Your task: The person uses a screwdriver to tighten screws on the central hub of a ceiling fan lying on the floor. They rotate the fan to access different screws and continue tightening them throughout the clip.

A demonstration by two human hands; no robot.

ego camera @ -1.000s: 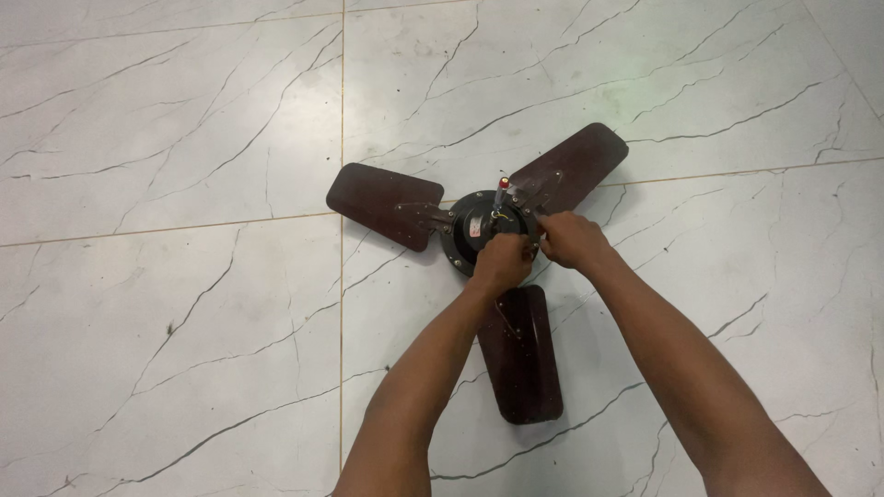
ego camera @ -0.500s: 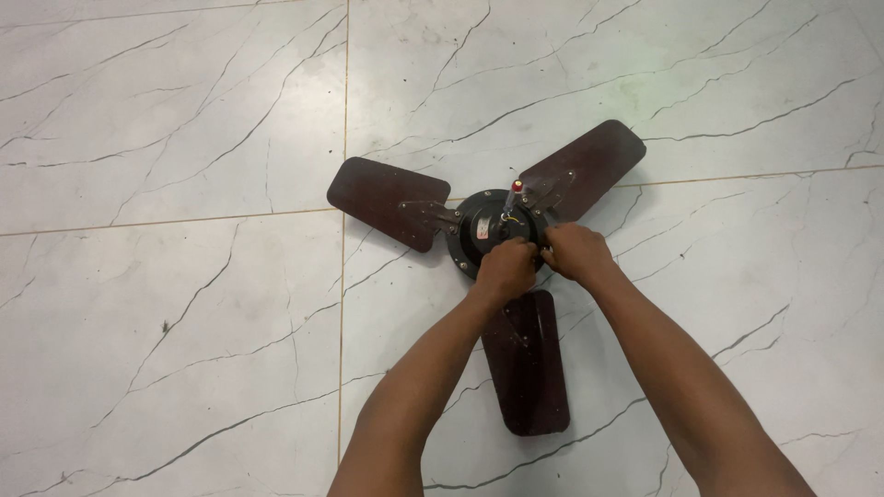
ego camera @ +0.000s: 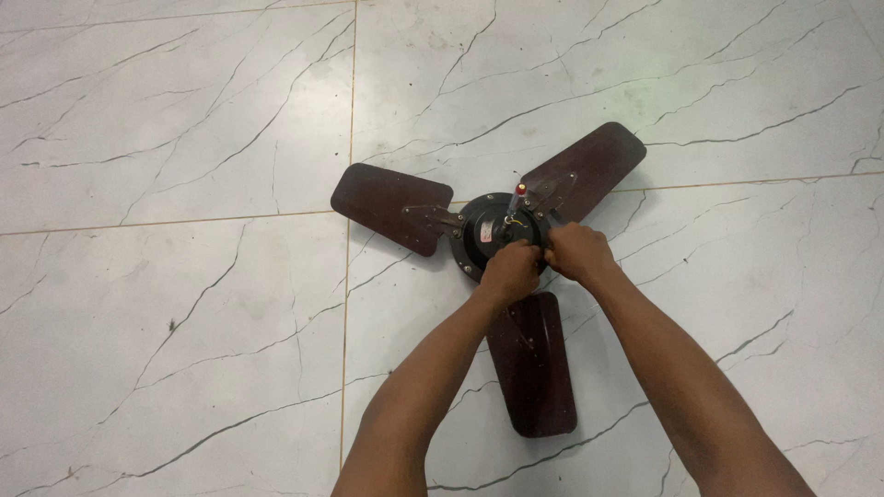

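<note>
A dark brown three-bladed ceiling fan [ego camera: 543,368] lies flat on the white marble floor [ego camera: 184,276]. Its black round motor hub [ego camera: 479,230] sits in the middle, with a short shaft that has a red tip [ego camera: 520,190] sticking up. My left hand [ego camera: 509,271] is closed on the near edge of the hub. My right hand [ego camera: 575,251] is closed right beside it, on the hub's near right side. What the fingers pinch is hidden. One blade points left, one to the upper right, one toward me between my forearms.
White marble tiles with dark veins and thin grout lines [ego camera: 350,110] fill the whole view around the fan.
The view has shifted a little, so the fan sits slightly higher and to the right. Both hands stay on the hub with hardly any movement.
</note>
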